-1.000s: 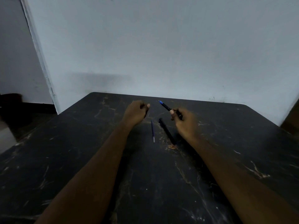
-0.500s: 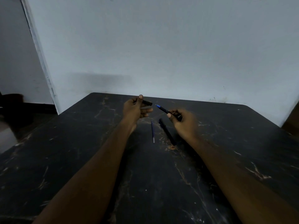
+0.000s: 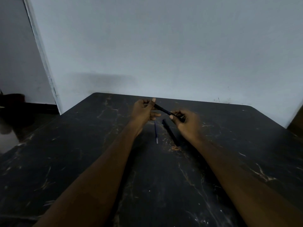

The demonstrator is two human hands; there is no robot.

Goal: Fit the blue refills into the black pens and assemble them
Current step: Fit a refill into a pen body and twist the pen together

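near the frame centre, the left hand (image 3: 144, 110) and right hand (image 3: 185, 120) pinched the ends of a slim, light, stiff black plastic pen (image 3: 164, 110), probably slippery; a thin blue refill (image 3: 156, 133) lay below on the table (image 3: 82, 145).

One view only, worn at head height, looking forward and down along both forearms onto the dark marbled table (image 3: 82, 161). The wide angle bends that table's edges; its near part runs out of the bottom of the picture, its far edge meets the pale wall (image 3: 164, 46) beyond. Left of the table, a doorway gap (image 3: 14, 63) shows. No second view shares anything.
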